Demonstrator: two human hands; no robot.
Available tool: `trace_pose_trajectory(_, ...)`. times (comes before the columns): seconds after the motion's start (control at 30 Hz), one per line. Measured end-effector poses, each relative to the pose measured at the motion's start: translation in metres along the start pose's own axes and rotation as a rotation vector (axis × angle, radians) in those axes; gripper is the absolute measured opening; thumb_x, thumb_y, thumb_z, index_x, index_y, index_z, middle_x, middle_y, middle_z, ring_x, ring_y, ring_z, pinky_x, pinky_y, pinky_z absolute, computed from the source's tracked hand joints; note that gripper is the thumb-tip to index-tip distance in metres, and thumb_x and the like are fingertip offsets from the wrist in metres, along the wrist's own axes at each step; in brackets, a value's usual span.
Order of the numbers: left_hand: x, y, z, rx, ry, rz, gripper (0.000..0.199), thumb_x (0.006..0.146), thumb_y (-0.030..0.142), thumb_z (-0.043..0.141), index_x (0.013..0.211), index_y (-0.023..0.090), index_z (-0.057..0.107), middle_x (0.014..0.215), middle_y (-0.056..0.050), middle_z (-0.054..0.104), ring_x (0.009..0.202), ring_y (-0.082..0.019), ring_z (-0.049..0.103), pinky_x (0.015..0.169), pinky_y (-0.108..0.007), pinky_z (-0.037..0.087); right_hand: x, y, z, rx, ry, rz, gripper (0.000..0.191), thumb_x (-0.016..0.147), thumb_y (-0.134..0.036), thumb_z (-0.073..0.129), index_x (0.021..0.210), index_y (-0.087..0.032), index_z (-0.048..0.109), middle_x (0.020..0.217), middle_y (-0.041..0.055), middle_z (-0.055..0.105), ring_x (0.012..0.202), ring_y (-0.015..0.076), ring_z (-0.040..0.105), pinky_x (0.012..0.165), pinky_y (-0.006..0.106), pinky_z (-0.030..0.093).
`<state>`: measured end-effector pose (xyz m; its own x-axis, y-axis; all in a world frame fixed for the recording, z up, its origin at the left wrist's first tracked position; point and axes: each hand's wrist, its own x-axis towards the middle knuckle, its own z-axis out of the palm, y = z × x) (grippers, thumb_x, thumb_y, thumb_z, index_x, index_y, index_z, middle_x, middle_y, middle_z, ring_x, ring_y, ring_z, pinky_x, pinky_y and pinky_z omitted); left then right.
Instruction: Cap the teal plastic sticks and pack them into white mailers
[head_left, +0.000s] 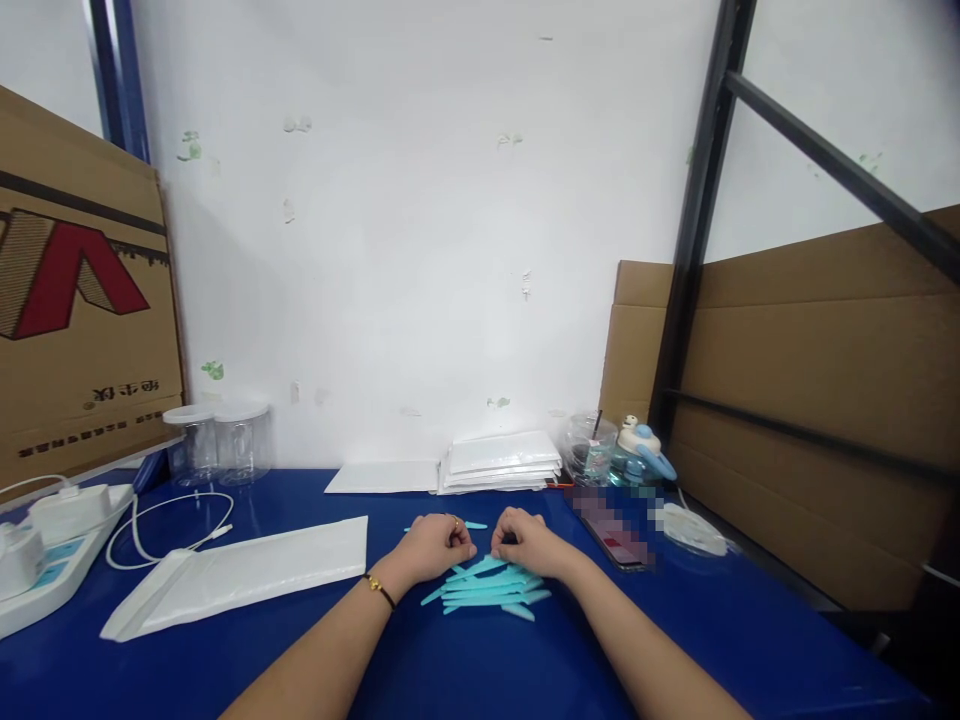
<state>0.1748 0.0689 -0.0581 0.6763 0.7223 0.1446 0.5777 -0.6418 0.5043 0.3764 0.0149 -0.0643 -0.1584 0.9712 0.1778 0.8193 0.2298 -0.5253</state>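
Observation:
A loose pile of slim turquoise plastic sticks [487,590], shaped like eyebrow razors, lies on the blue tabletop [442,670]. At the pile's far left edge is my left hand [436,545], its fingers curled and thumb and fingertips drawn together. My right hand [531,543] is bent over the pile's far right side in a similar pinch, close to the uppermost sticks. Whatever either pinch holds is hidden or too small to make out. Another turquoise stick [475,525] shows behind my left hand, partly covered by it.
To the left lie a white padded mailer [255,570], a white cable [135,540] and a power strip [71,570]. More white mailers [502,460] are stacked by the wall. Clear jars [241,445] stand back left; a phone [615,530] and a cup [591,450] are right.

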Motion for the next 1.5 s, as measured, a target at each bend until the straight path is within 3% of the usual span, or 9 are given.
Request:
trace_pose_trajectory(0.13,0.0,-0.001,0.0,-0.016,-0.014,-0.004,0.019,0.068,0.037,0.061,0.076,0.021,0.067,0.073,0.002,0.066,0.068,-0.013,0.057,0.06,-0.02,0.036,0.001,0.004,0.001,-0.012,0.097,0.046,0.01,0.075,-0.027,0.059,0.073,-0.022,0.068,0.086,0.0007,0.061,0.087,0.0192,0.054,0.082,0.033,0.029)
trace_pose_trajectory(0.3,0.002,-0.006,0.002,0.013,0.014,-0.011,0.014,0.07,0.026,0.054,0.076,0.022,0.066,0.072,0.001,0.066,0.066,-0.013,0.056,0.058,-0.02,0.035,-0.003,0.006,-0.003,0.038,0.05,0.014,0.012,0.071,-0.034,0.065,0.073,-0.024,0.069,0.084,-0.0011,0.06,0.075,0.0157,0.054,0.084,0.034,0.03)
trace_pose_trajectory(0.57,-0.006,0.002,-0.012,0.044,-0.054,-0.067,0.02,0.068,0.038,0.058,0.074,0.02,0.066,0.064,0.002,0.063,0.056,-0.012,0.052,0.048,-0.021,0.03,-0.003,0.015,0.0,0.084,0.084,0.011,0.01,0.067,-0.03,0.069,0.074,-0.024,0.07,0.082,-0.0001,0.062,0.071,0.015,0.054,0.071,0.028,0.038)
trace_pose_trajectory(0.73,-0.004,-0.005,-0.005,0.009,-0.063,-0.049,0.025,0.065,0.042,0.063,0.078,0.021,0.066,0.07,0.002,0.064,0.058,-0.012,0.054,0.048,-0.02,0.03,0.0,0.015,0.005,0.02,0.118,0.035,0.004,0.068,-0.024,0.067,0.072,-0.022,0.068,0.079,-0.0004,0.06,0.073,0.0154,0.054,0.072,0.028,0.036)
trace_pose_trajectory(1.0,0.004,-0.013,-0.007,0.126,0.074,-0.046,0.01,0.071,0.026,0.057,0.071,0.021,0.066,0.072,0.0,0.065,0.066,-0.014,0.057,0.054,-0.022,0.032,0.003,0.021,0.0,-0.08,0.106,-0.056,0.006,0.074,-0.023,0.062,0.07,-0.02,0.064,0.084,-0.0004,0.061,0.086,0.0174,0.055,0.081,0.032,0.03)
trace_pose_trajectory(1.23,0.005,-0.036,-0.022,0.135,0.169,-0.105,0.011,0.069,0.028,0.061,0.078,0.024,0.066,0.081,0.001,0.065,0.075,-0.015,0.058,0.061,-0.022,0.034,-0.003,0.041,-0.02,-0.089,0.23,0.065,0.008,0.071,-0.028,0.064,0.071,-0.02,0.067,0.085,0.0018,0.064,0.076,0.0172,0.056,0.074,0.029,0.034)
trace_pose_trajectory(1.3,0.003,-0.034,-0.021,0.088,0.168,-0.058,0.016,0.07,0.033,0.06,0.081,0.023,0.066,0.083,0.0,0.064,0.076,-0.015,0.057,0.061,-0.022,0.035,-0.009,0.042,-0.025,-0.027,0.181,0.039,0.012,0.07,-0.032,0.064,0.071,-0.021,0.068,0.08,0.0012,0.065,0.07,0.0159,0.055,0.068,0.027,0.036)
trace_pose_trajectory(1.4,0.0,-0.023,-0.016,0.015,0.041,0.047,0.025,0.07,0.043,0.06,0.08,0.021,0.067,0.083,0.0,0.063,0.072,-0.014,0.055,0.058,-0.02,0.035,-0.016,0.041,-0.027,0.065,0.021,0.011,0.014,0.064,-0.032,0.069,0.07,-0.02,0.069,0.072,-0.0005,0.065,0.066,0.0145,0.055,0.062,0.023,0.037)
trace_pose_trajectory(1.5,0.0,-0.016,-0.009,0.014,-0.068,0.07,0.024,0.066,0.041,0.063,0.077,0.02,0.068,0.076,0.0,0.064,0.066,-0.013,0.055,0.055,-0.02,0.035,-0.015,0.044,-0.025,0.133,-0.04,0.019,0.009,0.062,-0.025,0.067,0.068,-0.018,0.069,0.07,-0.0003,0.066,0.064,0.0134,0.055,0.06,0.022,0.037)
